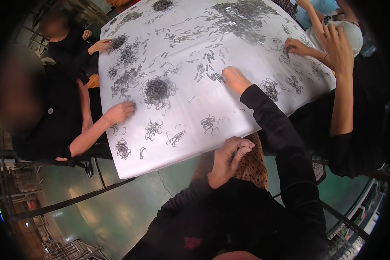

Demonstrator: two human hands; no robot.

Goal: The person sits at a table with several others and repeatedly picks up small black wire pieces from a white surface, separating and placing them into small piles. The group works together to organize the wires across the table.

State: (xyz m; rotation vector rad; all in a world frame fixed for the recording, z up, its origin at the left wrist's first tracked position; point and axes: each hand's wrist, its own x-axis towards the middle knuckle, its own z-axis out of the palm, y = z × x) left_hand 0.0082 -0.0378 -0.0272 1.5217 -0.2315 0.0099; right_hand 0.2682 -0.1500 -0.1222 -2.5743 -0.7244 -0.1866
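My right hand [237,80] reaches over the white-covered table [190,117]. Its fingers are closed and bent down at the edge of a loose group of short, narrow dark metal pieces [213,76]; whatever they grip is hidden. My left hand [231,159] is held in a pinch just off the table's near edge, above my lap. What sits between its fingertips is too small to make out. Between both hands lies a small heap of bent dark wire hooks [210,124]. A further small bunch of hooks [175,138] rests to its left.
A dense round pile of wire hooks [157,89] stands left of centre. Far back spreads a large mass of metal pieces [242,17]. Co-workers' hands [120,112] work along the left side, and another person's hand [297,47] on the right, close to my right arm.
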